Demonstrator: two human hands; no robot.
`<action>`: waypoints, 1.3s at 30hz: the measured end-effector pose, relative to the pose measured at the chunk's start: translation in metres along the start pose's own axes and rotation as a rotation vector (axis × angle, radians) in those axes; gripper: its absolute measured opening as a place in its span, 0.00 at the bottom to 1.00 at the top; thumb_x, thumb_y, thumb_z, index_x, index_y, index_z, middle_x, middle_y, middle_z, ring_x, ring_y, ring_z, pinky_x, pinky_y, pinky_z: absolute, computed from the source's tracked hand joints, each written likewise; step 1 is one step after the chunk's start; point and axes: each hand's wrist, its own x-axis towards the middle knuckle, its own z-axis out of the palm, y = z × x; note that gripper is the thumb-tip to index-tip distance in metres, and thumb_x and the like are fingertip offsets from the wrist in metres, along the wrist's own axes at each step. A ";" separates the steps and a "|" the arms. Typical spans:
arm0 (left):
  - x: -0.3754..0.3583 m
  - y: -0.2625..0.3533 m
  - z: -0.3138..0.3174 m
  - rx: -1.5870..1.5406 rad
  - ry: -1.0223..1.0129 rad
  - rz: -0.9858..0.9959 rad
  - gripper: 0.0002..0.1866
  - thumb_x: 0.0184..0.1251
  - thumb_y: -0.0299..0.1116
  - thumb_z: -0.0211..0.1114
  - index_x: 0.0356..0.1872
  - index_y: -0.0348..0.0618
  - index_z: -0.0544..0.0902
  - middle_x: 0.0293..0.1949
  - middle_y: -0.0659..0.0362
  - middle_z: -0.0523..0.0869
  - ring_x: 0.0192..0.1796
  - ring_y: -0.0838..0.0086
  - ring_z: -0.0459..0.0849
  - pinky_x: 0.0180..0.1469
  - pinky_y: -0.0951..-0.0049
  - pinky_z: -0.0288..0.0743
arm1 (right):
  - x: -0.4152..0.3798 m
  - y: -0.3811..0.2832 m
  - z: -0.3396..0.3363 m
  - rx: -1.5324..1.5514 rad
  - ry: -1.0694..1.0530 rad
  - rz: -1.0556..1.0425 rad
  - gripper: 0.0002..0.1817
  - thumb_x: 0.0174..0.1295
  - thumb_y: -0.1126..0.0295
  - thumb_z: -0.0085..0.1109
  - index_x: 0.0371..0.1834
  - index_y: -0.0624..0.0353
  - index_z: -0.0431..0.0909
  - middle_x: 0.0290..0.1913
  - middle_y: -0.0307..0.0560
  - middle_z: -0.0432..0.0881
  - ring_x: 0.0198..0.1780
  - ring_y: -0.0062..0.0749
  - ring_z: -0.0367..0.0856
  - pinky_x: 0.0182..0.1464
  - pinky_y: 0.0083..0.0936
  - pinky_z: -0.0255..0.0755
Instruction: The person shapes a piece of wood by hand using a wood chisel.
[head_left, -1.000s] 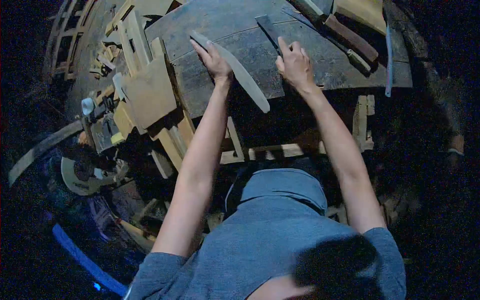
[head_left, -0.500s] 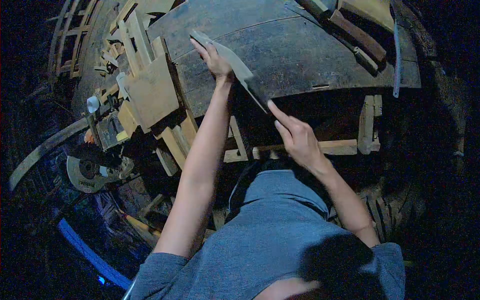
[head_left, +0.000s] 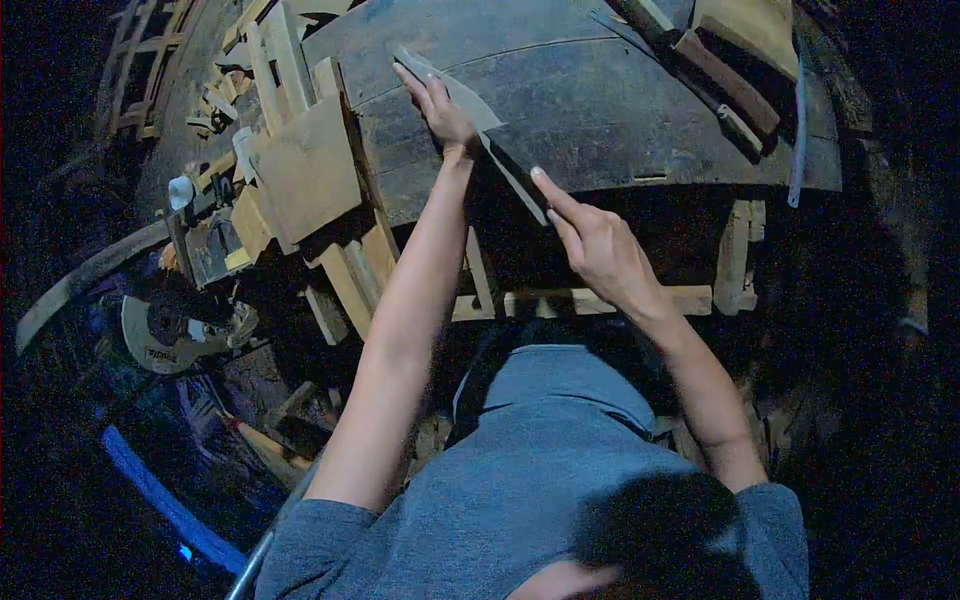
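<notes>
A long, flat, pale strip [head_left: 463,100], which looks like thin wood, slants from over the workbench [head_left: 580,120] down past its near edge. My left hand [head_left: 445,118] grips its upper part, fingers lying along the left side. At the lower end, my right hand [head_left: 600,240] holds the strip between thumb and fingers, the index finger stretched forward. The part nearer my right hand lies in shadow, and its face there is dark.
Left of the strip, a square board [head_left: 305,170] rests among stacked wood offcuts. A circular saw with a round guard [head_left: 160,335] sits lower left. Wood blocks [head_left: 725,75] and a metal ruler [head_left: 798,140] lie at the bench's right end. A wooden frame [head_left: 735,255] stands below the edge.
The strip and my left hand have shifted slightly right and up in view. My right hand stays at the lower end, and both hands keep their hold.
</notes>
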 end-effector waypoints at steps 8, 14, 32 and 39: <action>0.002 -0.011 0.002 -0.066 0.010 0.004 0.32 0.76 0.35 0.42 0.76 0.43 0.43 0.77 0.48 0.44 0.77 0.59 0.45 0.74 0.67 0.42 | 0.003 0.002 -0.001 0.035 -0.014 0.013 0.28 0.67 0.67 0.50 0.72 0.36 0.61 0.27 0.63 0.78 0.32 0.61 0.79 0.37 0.51 0.73; 0.001 0.002 0.003 0.098 0.014 0.051 0.31 0.76 0.35 0.39 0.76 0.41 0.43 0.77 0.49 0.46 0.77 0.58 0.46 0.75 0.65 0.38 | -0.004 0.006 -0.006 0.023 -0.069 0.029 0.29 0.67 0.68 0.50 0.72 0.36 0.60 0.28 0.63 0.78 0.32 0.62 0.79 0.37 0.52 0.73; -0.002 0.008 0.003 0.032 0.012 0.026 0.29 0.77 0.34 0.37 0.76 0.43 0.45 0.77 0.50 0.47 0.78 0.60 0.44 0.75 0.66 0.39 | 0.038 0.005 0.011 0.068 0.043 -0.102 0.29 0.66 0.71 0.50 0.71 0.42 0.61 0.27 0.64 0.77 0.31 0.61 0.78 0.34 0.50 0.72; -0.003 0.001 0.002 0.026 0.032 0.010 0.29 0.76 0.33 0.38 0.76 0.44 0.46 0.76 0.49 0.49 0.77 0.58 0.47 0.74 0.65 0.40 | -0.009 -0.002 -0.001 0.034 -0.029 0.010 0.28 0.67 0.70 0.50 0.72 0.40 0.61 0.26 0.64 0.76 0.31 0.60 0.79 0.36 0.49 0.71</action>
